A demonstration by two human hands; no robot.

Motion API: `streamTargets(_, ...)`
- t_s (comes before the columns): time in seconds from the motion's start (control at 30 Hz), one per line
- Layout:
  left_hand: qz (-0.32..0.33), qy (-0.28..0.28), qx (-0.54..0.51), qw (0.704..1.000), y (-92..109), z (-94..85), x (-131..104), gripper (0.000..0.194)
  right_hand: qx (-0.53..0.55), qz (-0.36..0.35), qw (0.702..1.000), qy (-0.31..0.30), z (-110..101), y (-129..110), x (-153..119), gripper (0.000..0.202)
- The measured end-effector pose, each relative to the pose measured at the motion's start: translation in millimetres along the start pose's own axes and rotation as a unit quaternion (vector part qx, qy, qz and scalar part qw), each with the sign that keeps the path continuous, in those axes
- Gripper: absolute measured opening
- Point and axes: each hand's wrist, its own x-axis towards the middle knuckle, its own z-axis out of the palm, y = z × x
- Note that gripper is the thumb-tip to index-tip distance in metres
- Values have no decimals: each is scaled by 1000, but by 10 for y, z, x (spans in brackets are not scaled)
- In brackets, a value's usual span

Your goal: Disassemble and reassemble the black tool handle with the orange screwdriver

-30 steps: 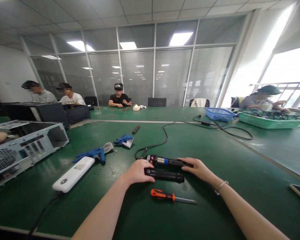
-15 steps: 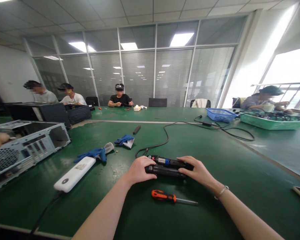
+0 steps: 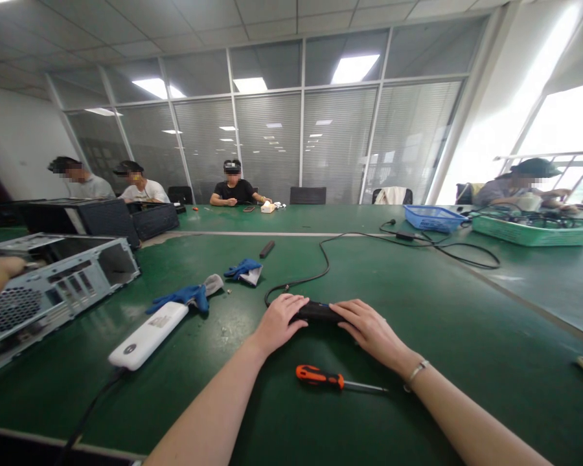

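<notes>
A black elongated device (image 3: 319, 311) lies crosswise on the green table (image 3: 408, 401), with a black cable running off behind its left end. My left hand (image 3: 282, 320) wraps round its left end, thumb at the near side and fingers over the top. Round the right end is my right hand (image 3: 366, 325), its fingers laid over the top. A thin strip of blue shows at the device's far edge; its inside is hidden. Nearer to me, an orange and black screwdriver (image 3: 320, 377) lies with its shaft pointing right.
At left are a metal computer case (image 3: 72, 281) with another person's hand (image 3: 0, 275), a white power strip (image 3: 148, 336) and blue gloves (image 3: 187, 298). A blue basket (image 3: 432, 219) and green basket (image 3: 534, 232) stand back right. People sit across the table.
The device's two parts, which lay side by side with the inside showing, are now together as one closed body. My hands have moved closer together and now lie over its top.
</notes>
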Motion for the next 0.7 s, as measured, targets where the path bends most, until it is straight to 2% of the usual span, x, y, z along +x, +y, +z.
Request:
streamTargets(0.33,-94,-23,-22,995,-134,30,-48,66,-10,39,999,10,126,96,-1,41)
streamTargets(0.7,-103,-32,-64,992,-132,-78,-74,66,38,27,999,-23,4,90,-52,41)
